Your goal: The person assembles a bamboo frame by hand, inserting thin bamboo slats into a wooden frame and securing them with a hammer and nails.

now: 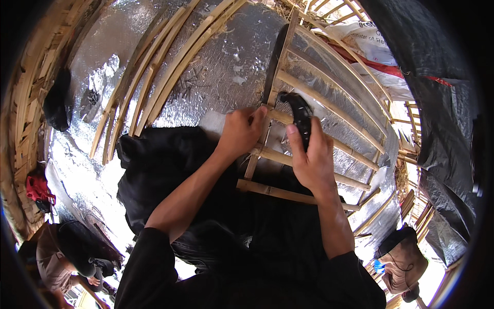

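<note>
2 hands: left hand [241, 131] grips bamboo slat [267, 116]; right hand [311, 157] clasps black knife handle [300, 117].

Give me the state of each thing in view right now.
Left hand: closed around a joint of the bamboo frame.
Right hand: closed on the black tool's handle.
Black tool: held against the frame.
Bamboo frame: slats crossed, lying on silver foil sheeting.
Black cloth: draped, crumpled.

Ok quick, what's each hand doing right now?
Left hand: closed, gripping a bamboo strip of the frame.
Right hand: closed around a black knife handle.
</note>
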`<state>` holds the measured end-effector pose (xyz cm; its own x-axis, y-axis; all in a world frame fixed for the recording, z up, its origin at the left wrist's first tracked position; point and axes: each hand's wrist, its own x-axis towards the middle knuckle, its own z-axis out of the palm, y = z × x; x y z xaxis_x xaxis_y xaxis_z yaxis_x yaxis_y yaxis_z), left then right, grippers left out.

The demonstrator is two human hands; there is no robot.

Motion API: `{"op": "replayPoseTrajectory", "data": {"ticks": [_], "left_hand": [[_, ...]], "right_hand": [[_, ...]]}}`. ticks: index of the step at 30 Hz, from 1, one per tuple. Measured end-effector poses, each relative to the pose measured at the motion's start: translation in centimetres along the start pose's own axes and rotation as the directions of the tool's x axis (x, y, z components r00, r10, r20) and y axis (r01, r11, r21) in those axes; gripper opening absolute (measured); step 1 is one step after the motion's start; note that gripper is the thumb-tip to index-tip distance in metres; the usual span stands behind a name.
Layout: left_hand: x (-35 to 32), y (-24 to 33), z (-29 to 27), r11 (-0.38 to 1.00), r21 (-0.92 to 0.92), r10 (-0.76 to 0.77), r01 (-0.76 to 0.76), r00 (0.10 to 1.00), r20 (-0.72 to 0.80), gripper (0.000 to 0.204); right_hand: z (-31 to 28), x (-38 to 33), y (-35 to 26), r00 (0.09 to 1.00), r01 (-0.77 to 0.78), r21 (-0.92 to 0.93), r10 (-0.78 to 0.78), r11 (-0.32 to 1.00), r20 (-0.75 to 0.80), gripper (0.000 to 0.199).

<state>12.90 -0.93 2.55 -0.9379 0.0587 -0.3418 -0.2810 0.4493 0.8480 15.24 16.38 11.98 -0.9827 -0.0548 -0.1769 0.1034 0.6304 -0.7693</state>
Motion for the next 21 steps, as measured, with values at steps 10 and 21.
{"op": "replayPoseTrajectory", "data": {"ticks": [10, 21], "left_hand": [[-0.1, -1.0, 1.3, 0.989, -0.090, 0.119, -0.121, 0.993, -0.023, 0.040], [0.5, -1.0, 1.4, 0.984, -0.123, 0.133, -0.130, 0.991, 0.017, 0.046]], "right_hand": [[-1.7, 0.4, -3.1, 0.986, -0.141, -0.117, 0.150, 0.983, 0.070, 0.038], [0.6, 1.1, 0.5, 0.984, 0.019, -0.330, 0.041, 0.944, 0.174, 0.033]]}}
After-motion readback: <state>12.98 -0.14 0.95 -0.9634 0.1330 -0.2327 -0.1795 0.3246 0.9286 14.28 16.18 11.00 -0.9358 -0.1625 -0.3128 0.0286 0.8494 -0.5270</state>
